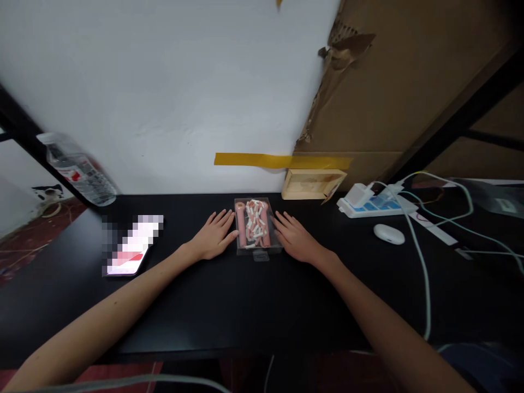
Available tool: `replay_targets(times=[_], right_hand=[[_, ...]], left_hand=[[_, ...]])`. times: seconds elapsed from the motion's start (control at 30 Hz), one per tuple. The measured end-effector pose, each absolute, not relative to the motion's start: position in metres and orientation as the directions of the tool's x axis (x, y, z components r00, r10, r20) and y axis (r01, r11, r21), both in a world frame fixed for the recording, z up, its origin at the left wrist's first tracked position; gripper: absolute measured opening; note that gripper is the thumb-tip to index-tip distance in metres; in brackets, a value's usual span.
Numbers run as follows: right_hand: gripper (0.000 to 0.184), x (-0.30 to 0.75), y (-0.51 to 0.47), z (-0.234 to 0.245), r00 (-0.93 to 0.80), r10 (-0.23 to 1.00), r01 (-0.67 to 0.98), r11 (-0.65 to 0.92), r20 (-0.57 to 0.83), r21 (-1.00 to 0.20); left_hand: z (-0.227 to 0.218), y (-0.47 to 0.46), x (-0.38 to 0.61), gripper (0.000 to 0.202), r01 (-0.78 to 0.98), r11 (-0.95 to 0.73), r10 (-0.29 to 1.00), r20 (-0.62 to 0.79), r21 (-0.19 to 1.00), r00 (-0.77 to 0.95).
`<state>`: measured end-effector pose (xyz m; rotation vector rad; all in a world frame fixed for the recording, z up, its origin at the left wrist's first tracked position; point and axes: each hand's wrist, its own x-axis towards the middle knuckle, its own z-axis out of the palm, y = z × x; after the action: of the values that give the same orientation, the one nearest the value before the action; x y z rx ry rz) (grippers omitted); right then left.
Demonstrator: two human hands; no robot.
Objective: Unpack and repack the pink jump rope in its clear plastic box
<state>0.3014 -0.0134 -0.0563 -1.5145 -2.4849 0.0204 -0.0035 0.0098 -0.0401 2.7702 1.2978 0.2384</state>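
A small clear plastic box [256, 249] lies on the black table [229, 305], filled with pink sticks and several small white pieces. My left hand [213, 237] rests flat on the table just left of the box, fingers stretched out, thumb close to the box's side. On the other side my right hand [295, 238] lies flat too, fingers spread and touching or nearly touching the box's right wall. Neither hand holds anything.
A phone [130, 252] with a lit screen lies at the left. A plastic water bottle [77, 170] stands at the far left. Behind the box sits a shallow wooden tray [311, 183]. A power strip [374, 205], white cables and a white mouse [388, 233] occupy the right.
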Motion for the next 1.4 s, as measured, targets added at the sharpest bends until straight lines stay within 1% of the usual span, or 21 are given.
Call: replay_targets(times=[0.17,0.33,0.5,0.7,0.83,0.93,1.1,1.27,1.4], right_hand=[[0.057,0.3,-0.015,-0.055,-0.437,0.882,0.883,0.458,0.175,-0.103],[0.057,0.301,-0.015,-0.055,-0.444,0.876,0.873,0.47,0.186,-0.131],[0.057,0.303,-0.014,-0.055,-0.44,0.883,0.877,0.462,0.165,-0.132],[0.057,0.308,-0.011,-0.054,-0.467,0.868,0.854,0.492,0.17,-0.17],[0.06,0.311,-0.011,-0.053,-0.446,0.885,0.867,0.464,0.136,-0.182],[0.064,0.315,-0.011,-0.05,-0.407,0.908,0.885,0.419,0.101,-0.201],[0.07,0.323,-0.009,-0.049,-0.385,0.921,0.896,0.389,0.061,-0.213],[0.068,0.324,-0.009,-0.048,-0.388,0.92,0.895,0.392,0.064,-0.212],[0.067,0.32,-0.011,-0.046,-0.381,0.924,0.903,0.381,0.041,-0.2]], left_hand=[[-0.041,0.01,-0.004,0.071,0.753,-0.644,0.765,0.134,0.134,0.63],[-0.041,0.01,-0.003,0.07,0.748,-0.645,0.765,0.144,0.157,0.628],[-0.042,0.01,-0.003,0.069,0.751,-0.637,0.771,0.145,0.174,0.621],[-0.043,0.012,-0.003,0.067,0.757,-0.624,0.781,0.143,0.193,0.608],[-0.041,0.017,-0.008,0.064,0.751,-0.627,0.779,0.131,0.21,0.614],[-0.04,0.023,-0.013,0.062,0.732,-0.655,0.756,0.143,0.189,0.639],[-0.042,0.027,-0.016,0.062,0.724,-0.676,0.736,0.16,0.136,0.658],[-0.042,0.025,-0.014,0.063,0.727,-0.674,0.738,0.161,0.128,0.655],[-0.04,0.023,-0.013,0.063,0.726,-0.677,0.735,0.157,0.12,0.66]])
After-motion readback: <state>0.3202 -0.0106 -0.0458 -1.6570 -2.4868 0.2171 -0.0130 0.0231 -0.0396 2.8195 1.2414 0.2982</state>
